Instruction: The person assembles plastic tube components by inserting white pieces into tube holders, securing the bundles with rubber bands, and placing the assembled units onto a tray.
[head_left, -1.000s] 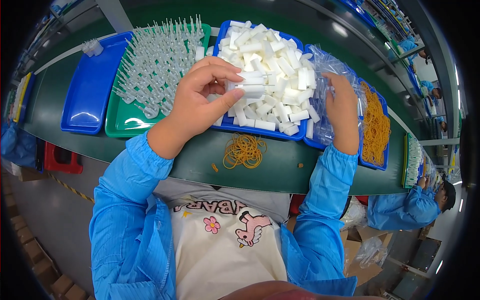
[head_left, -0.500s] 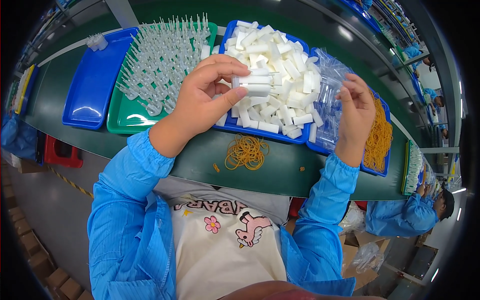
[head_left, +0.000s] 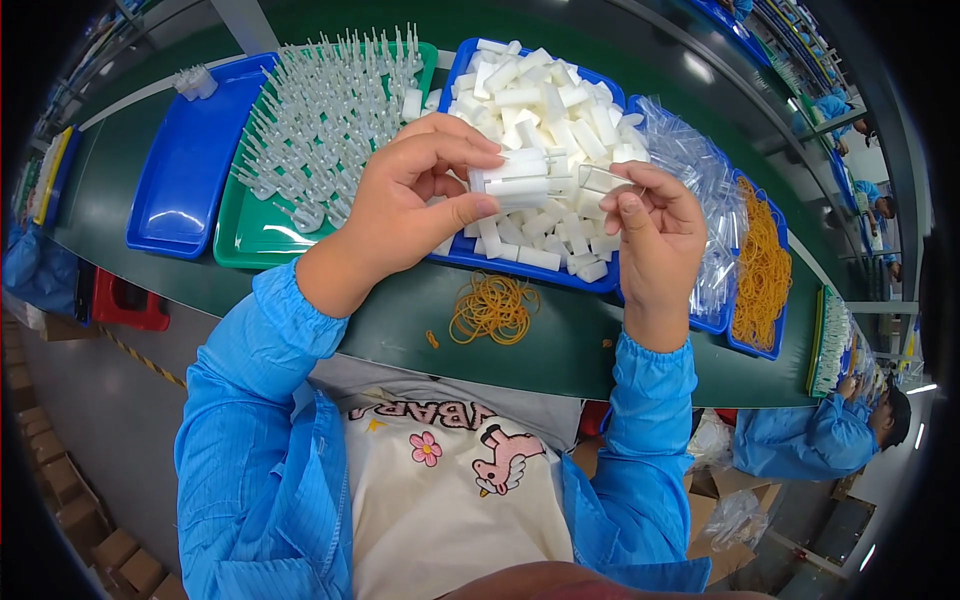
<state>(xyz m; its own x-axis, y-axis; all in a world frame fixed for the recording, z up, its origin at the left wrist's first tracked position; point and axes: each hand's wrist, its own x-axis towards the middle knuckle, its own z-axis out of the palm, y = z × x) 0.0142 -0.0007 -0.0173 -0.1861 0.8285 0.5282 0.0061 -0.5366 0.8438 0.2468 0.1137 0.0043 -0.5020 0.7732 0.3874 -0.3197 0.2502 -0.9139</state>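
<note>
My left hand [head_left: 395, 205] is closed on a white pronged plastic part with white foam blocks [head_left: 520, 190] set along its prongs. The prong tips point to the right. Facing them, my right hand [head_left: 660, 225] pinches a thin clear plastic piece [head_left: 598, 180], its near end a small gap from the prong tips. Under both hands lies a heap of white foam blocks [head_left: 540, 120] in a blue tray. Right of it, clear plastic pieces [head_left: 690, 160] fill another blue tray, partly hidden by my right hand.
Upright pronged parts [head_left: 320, 120] crowd a green tray [head_left: 240, 235]. Farther left, a blue tray [head_left: 172, 215] holds a small white cluster [head_left: 195, 83]. Loose rubber bands [head_left: 492, 308] lie in front, more rubber bands [head_left: 760, 270] in the right tray. A co-worker [head_left: 815, 435] sits at right.
My right hand has come left from above the clear pieces toward my left hand, and the clear plastic piece now shows in its fingers. My left hand has barely moved.
</note>
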